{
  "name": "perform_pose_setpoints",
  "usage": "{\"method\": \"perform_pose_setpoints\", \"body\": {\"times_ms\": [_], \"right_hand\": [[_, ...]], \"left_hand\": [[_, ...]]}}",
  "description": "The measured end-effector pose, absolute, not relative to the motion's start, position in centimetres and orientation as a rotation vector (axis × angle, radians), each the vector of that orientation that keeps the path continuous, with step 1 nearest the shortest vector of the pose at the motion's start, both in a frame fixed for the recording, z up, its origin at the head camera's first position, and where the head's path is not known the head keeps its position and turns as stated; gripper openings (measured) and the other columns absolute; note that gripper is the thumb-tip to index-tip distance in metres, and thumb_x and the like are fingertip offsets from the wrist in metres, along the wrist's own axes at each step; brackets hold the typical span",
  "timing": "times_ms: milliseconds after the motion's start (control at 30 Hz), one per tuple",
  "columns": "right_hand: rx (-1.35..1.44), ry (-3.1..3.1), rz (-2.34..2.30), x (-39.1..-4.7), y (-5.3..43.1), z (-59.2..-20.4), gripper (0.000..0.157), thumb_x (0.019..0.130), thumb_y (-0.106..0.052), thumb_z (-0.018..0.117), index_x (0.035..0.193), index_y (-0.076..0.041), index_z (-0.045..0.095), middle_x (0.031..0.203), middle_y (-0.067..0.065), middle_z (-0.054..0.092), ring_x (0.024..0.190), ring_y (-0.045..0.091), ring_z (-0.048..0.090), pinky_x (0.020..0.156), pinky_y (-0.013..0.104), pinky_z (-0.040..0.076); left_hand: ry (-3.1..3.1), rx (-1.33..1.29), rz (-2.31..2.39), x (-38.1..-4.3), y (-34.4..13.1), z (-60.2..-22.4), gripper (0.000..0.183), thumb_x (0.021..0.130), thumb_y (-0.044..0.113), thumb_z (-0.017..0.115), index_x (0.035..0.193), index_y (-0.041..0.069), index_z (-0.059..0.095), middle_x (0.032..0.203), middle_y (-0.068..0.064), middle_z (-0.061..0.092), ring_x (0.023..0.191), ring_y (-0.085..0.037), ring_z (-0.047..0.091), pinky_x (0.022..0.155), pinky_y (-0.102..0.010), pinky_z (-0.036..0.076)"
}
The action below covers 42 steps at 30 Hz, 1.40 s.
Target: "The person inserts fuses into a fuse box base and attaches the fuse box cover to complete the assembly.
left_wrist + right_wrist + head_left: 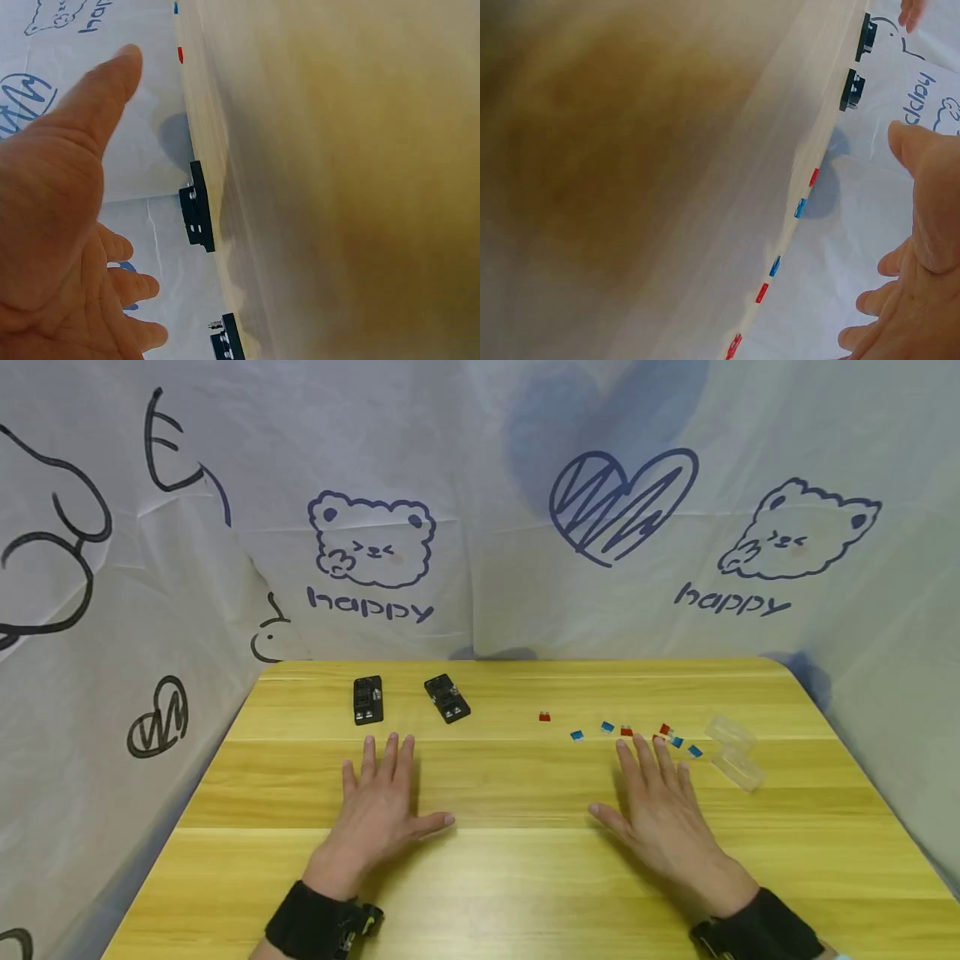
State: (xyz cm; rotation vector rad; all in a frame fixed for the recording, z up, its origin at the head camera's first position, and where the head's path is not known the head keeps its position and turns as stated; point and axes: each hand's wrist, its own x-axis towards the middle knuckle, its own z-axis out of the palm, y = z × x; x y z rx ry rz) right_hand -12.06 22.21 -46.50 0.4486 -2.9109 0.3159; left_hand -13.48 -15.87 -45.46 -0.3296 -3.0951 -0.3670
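My left hand is held palm down over the table with fingers spread and nothing in it. Just beyond its fingertips lie two black fuse blocks, the left one nearly straight and the right one tilted, both with metal terminals. My right hand is likewise spread and holds nothing. Its fingertips overlap a loose row of small red and blue blade fuses in the head view, among them a red fuse and a blue fuse. Another red fuse and a blue fuse lie farther left.
Two clear plastic covers, one behind and one in front, lie right of the fuses. The wooden table ends at a white cloth backdrop with drawings, which also hangs along both sides.
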Motion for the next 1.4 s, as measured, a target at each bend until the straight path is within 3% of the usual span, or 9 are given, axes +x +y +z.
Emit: {"method": "perform_pose_setpoints", "body": {"times_ms": [200,367,500,667,867,1033,1400], "right_hand": [[0.514,-2.836,0.369,-12.8,21.9,-46.4,0.087,0.091,-0.054,0.057,0.15,0.001,0.023,0.153,0.029,0.025,0.138,0.047,0.023,0.105,0.061,0.033],[0.523,-2.842,0.382,-13.2,21.1,-46.0,0.081,0.091,-0.048,0.061,0.146,0.004,0.031,0.142,0.03,0.039,0.125,0.047,0.038,0.095,0.059,0.043],[0.495,-2.866,0.41,-13.2,20.6,-45.8,0.074,0.091,-0.045,0.062,0.139,0.006,0.039,0.132,0.029,0.047,0.118,0.045,0.044,0.089,0.057,0.046],[0.47,-2.908,0.432,-13.0,20.2,-45.7,0.063,0.09,-0.041,0.064,0.128,0.006,0.05,0.123,0.027,0.054,0.112,0.042,0.05,0.089,0.055,0.047],[0.494,-2.937,0.418,-13.1,19.8,-45.8,0.054,0.089,-0.038,0.066,0.122,0.004,0.055,0.119,0.025,0.058,0.111,0.039,0.051,0.09,0.052,0.048],[0.542,-2.915,0.396,-13.1,19.5,-45.7,0.054,0.089,-0.037,0.066,0.122,0.003,0.056,0.117,0.022,0.059,0.11,0.037,0.053,0.089,0.05,0.049],[0.55,-2.922,0.375,-12.9,19.6,-45.5,0.052,0.09,-0.038,0.065,0.122,0.002,0.058,0.115,0.019,0.062,0.106,0.034,0.054,0.088,0.047,0.049]], "left_hand": [[-3.035,-0.348,-0.428,-15.2,-17.1,-45.5,0.116,0.075,0.067,0.069,0.153,0.002,0.013,0.154,-0.028,0.022,0.139,-0.05,0.016,0.107,-0.066,0.026],[-2.995,-0.281,-0.54,-17.9,-18.7,-45.3,0.102,0.08,0.045,0.076,0.148,-0.006,0.021,0.147,-0.035,0.031,0.132,-0.051,0.029,0.106,-0.061,0.031],[-2.96,-0.045,-0.704,-20.4,-20.0,-45.1,0.087,0.083,0.036,0.074,0.142,-0.009,0.028,0.138,-0.036,0.037,0.123,-0.051,0.036,0.101,-0.059,0.036],[-2.921,0.211,-0.813,-23.3,-21.2,-45.4,0.082,0.086,0.038,0.07,0.136,-0.012,0.03,0.127,-0.038,0.039,0.112,-0.051,0.038,0.091,-0.058,0.039],[-3.022,0.269,-0.733,-25.7,-22.0,-46.0,0.085,0.09,0.047,0.06,0.134,-0.019,0.027,0.127,-0.043,0.036,0.115,-0.056,0.034,0.099,-0.061,0.032],[-3.076,0.358,-0.634,-26.7,-22.1,-46.4,0.088,0.09,0.054,0.055,0.13,-0.021,0.031,0.121,-0.042,0.041,0.111,-0.056,0.037,0.097,-0.061,0.035],[-3.101,0.456,-0.653,-27.1,-21.4,-46.8,0.078,0.093,0.045,0.054,0.129,-0.021,0.033,0.117,-0.04,0.043,0.107,-0.054,0.041,0.088,-0.059,0.043]]}}
